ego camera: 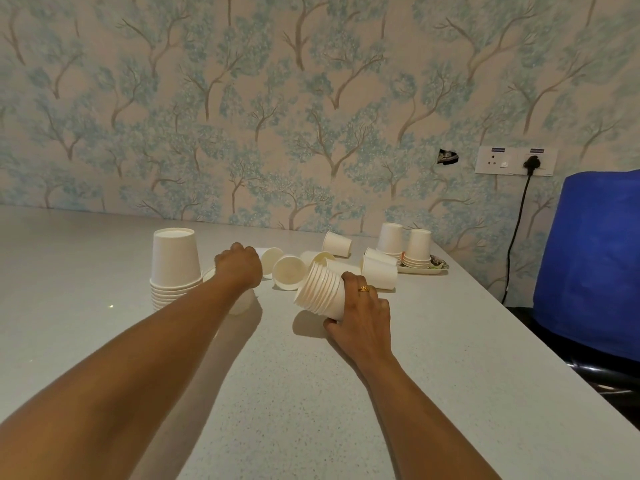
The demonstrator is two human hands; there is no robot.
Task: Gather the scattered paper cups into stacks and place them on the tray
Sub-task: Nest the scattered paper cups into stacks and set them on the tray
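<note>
My right hand (360, 313) grips a tilted stack of white paper cups (320, 289), rims pointing up and left, just above the table. My left hand (239, 266) reaches forward with fingers curled over a lying cup (268, 259); whether it grips that cup is hard to tell. Another cup (244, 303) shows partly under my left wrist. An upside-down stack (176, 268) stands at the left. Loose cups lie on their sides: one facing me (289, 271), one farther back (336, 243), two at the right (379, 271). Two upside-down stacks (390, 242) (418, 251) stand on the tray (437, 268).
The grey speckled table (311, 393) runs along a wallpapered wall. A blue-covered chair (588, 265) stands past the table's right edge. A socket plate with a black plug and cable (516, 161) is on the wall behind the tray.
</note>
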